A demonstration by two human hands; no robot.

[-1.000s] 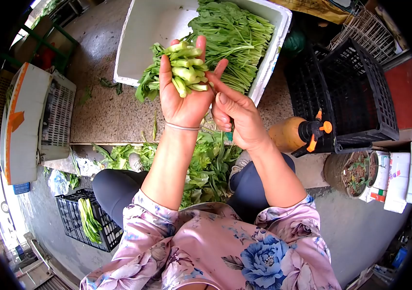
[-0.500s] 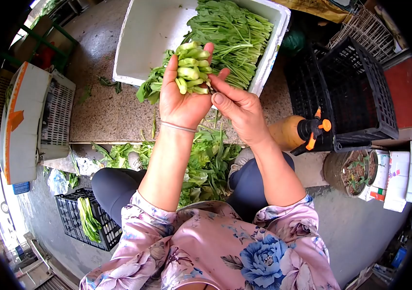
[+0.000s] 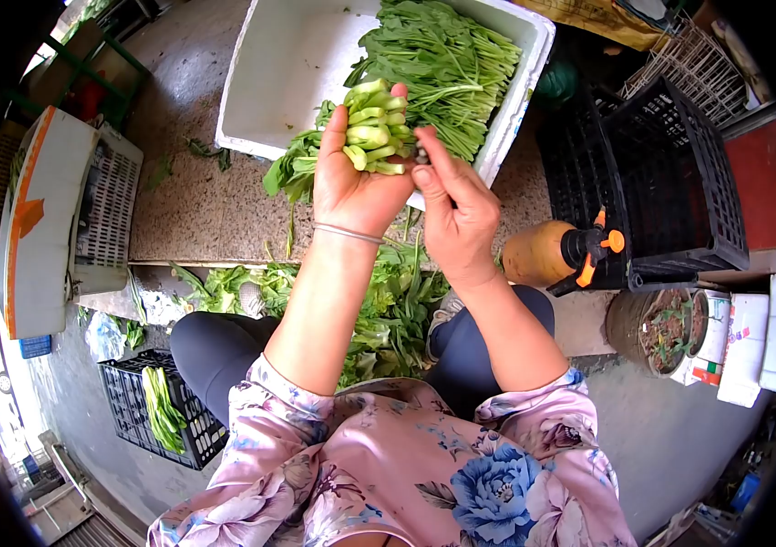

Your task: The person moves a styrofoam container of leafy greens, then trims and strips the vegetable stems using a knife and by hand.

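A bunch of leafy greens (image 3: 370, 128) lies in my left hand (image 3: 357, 187), its pale cut stem ends toward my right hand and its leaves hanging out to the left. My left fingers curl round the bunch. Just right of the stems, my right hand (image 3: 458, 202) has thumb and index finger close together, with something small and dark at the fingertips that is too small to make out. Beyond both hands, a white foam box (image 3: 292, 77) holds a pile of greens (image 3: 442, 68) along its right side.
An orange spray bottle (image 3: 538, 253) stands right of my right hand, beside black crates (image 3: 647, 182). Loose leaves (image 3: 388, 314) lie between my legs. At the lower left, a black crate (image 3: 133, 401) bears some stems. A potted plant (image 3: 657, 330) sits at the right.
My right hand has drawn slightly away from the stem ends and its fingers have shifted. My left hand, still round the bunch, has moved a little to the right.
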